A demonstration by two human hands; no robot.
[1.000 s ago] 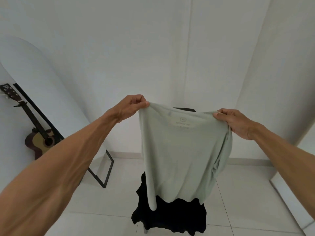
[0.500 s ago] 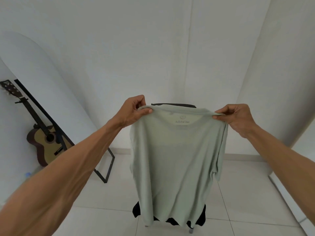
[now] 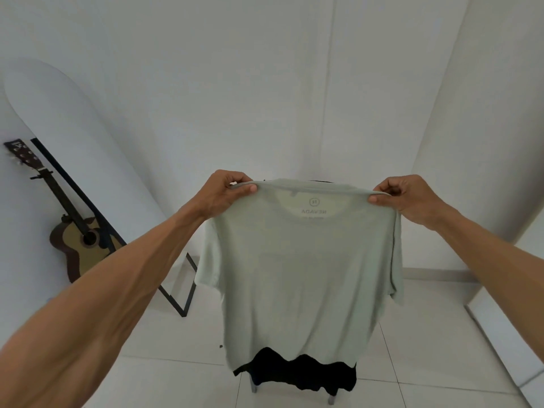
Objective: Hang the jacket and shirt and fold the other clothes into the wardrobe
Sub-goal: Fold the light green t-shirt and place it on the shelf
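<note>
The pale green T-shirt (image 3: 300, 260) hung limp and light at centre, pinched at the shoulder seams by the left hand (image 3: 228, 192), ten o'clock, and right hand (image 3: 407, 198), two o'clock; soft, best held there.

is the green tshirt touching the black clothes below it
Cannot tell. In the head view the pale green t-shirt hangs from both hands, and its hem overlaps the black clothing on the chair, hiding any contact or gap.

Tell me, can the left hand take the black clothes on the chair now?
Probably not: the left hand pinches a shoulder of the green T-shirt, which hangs in front of the black clothes.
</note>
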